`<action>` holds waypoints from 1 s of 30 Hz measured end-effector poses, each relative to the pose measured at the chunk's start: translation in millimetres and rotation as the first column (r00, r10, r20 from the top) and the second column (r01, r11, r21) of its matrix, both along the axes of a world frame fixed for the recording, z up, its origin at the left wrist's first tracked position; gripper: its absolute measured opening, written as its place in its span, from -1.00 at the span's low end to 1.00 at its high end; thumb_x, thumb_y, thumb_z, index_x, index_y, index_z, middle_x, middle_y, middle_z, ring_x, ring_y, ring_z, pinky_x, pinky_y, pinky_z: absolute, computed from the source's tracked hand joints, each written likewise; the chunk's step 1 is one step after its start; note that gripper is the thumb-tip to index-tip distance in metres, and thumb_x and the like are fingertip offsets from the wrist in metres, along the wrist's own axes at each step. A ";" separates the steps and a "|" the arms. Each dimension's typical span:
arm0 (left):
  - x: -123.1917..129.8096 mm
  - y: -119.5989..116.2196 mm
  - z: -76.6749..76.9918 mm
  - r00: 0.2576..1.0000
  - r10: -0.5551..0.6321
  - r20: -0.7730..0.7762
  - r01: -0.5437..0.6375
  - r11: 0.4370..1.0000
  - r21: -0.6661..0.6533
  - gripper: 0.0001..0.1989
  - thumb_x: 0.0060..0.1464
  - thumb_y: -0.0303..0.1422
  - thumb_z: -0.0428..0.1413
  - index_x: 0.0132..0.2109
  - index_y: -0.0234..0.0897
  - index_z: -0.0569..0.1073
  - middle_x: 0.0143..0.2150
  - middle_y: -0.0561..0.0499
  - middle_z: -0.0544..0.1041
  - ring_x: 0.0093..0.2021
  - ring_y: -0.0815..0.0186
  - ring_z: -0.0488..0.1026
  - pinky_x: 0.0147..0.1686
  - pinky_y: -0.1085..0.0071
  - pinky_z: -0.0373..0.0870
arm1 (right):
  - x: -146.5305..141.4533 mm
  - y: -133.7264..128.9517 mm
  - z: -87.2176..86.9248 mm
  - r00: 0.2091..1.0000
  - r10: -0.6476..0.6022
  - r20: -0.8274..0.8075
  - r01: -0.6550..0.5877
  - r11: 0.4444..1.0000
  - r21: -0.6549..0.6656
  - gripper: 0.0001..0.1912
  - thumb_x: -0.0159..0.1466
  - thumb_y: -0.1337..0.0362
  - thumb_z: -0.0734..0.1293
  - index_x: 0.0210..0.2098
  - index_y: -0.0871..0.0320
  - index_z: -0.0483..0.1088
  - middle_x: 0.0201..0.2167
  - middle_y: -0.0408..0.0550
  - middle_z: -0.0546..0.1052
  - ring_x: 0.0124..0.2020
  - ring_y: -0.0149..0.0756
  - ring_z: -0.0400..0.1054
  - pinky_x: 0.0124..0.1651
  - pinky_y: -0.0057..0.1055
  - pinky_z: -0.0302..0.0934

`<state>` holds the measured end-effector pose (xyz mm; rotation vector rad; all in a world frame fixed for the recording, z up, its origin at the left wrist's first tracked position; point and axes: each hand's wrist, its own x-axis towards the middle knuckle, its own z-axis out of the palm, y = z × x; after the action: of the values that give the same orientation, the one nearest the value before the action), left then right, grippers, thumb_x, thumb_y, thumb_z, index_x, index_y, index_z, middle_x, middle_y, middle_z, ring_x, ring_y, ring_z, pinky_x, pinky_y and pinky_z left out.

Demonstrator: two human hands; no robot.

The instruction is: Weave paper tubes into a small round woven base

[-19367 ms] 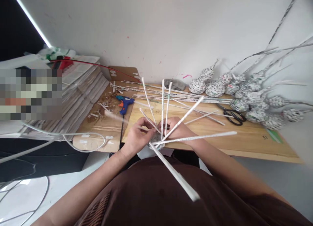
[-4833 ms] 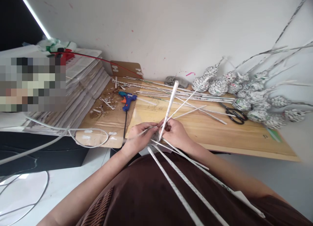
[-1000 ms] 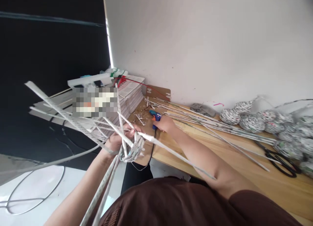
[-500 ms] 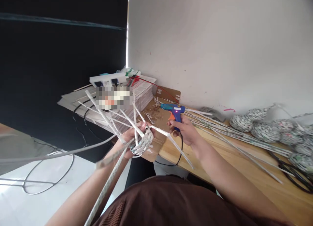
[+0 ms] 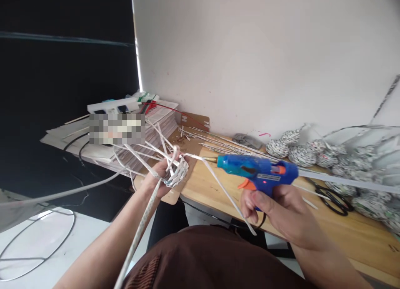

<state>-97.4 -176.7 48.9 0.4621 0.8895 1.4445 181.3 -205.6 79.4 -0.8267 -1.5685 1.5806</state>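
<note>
A small round piece woven from rolled paper tubes [image 5: 178, 175] sits in my left hand [image 5: 161, 172], whose fingers are closed around its side. Long white tubes stick out of it in several directions. One bent tube [image 5: 218, 183] runs from the piece down to the right. My right hand [image 5: 275, 208] grips a blue hot glue gun [image 5: 258, 172] by its handle, fingers beside the orange trigger. A small red light glows on the gun. Its nozzle points left, close to the bend in that tube; whether they touch I cannot tell.
Paper tubes [image 5: 225, 146] lie along the wooden table's back, beside several woven paper balls [image 5: 301, 155] and black-handled scissors [image 5: 334, 200]. Left stands a stack of paper [image 5: 164, 118] topped by a white power strip [image 5: 114, 104]. A wire ring [image 5: 73, 226] lies at lower left.
My right hand has brought the glue gun nearer to me and to the right, its nozzle now by the bent tube. The view has swung right. My left hand still holds the woven piece.
</note>
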 end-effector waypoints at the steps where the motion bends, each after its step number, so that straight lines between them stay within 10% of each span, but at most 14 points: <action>1: 3.0 2.1 -0.1 0.999 -0.008 0.033 0.008 1.000 -0.003 -0.98 0.03 -0.50 0.18 -0.35 -0.35 0.51 -0.43 -0.05 0.56 -0.49 0.32 0.52 -0.53 0.46 0.47 | 3.3 -2.0 -1.1 0.999 0.014 0.029 -0.014 1.000 -0.021 -0.76 0.28 0.03 0.37 -0.39 0.04 0.43 -0.54 -0.06 0.44 -0.59 -0.33 0.26 -0.54 -0.35 0.16; 17: 29.4 12.8 -8.8 0.984 -0.176 0.020 0.177 0.984 -0.017 -0.92 0.01 -0.45 0.25 -0.34 -0.41 0.53 -0.50 -0.01 0.52 -0.54 0.38 0.46 -0.55 0.53 0.38 | -0.7 1.1 -20.8 0.920 -0.165 0.355 0.078 0.966 0.247 -0.71 0.37 0.04 0.25 -0.22 0.16 0.38 -0.55 -0.21 0.22 -0.54 -0.42 0.04 -0.49 -0.45 0.01; 30: 30.1 17.9 -7.2 0.992 -0.124 -0.030 0.123 0.992 -0.032 -0.87 -0.12 -0.47 0.33 -0.39 -0.43 0.54 -0.56 0.00 0.50 -0.59 0.40 0.44 -0.57 0.55 0.36 | -8.9 5.3 -17.3 0.846 -0.274 0.457 0.039 0.887 0.460 -0.80 0.39 0.12 0.24 -0.14 0.08 0.39 -0.41 -0.15 0.46 -0.40 -0.33 0.29 -0.32 -0.43 0.18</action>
<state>-67.3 -158.8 41.7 0.5103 0.8923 1.3125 172.4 -200.3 62.1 -1.1435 -2.0637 0.8554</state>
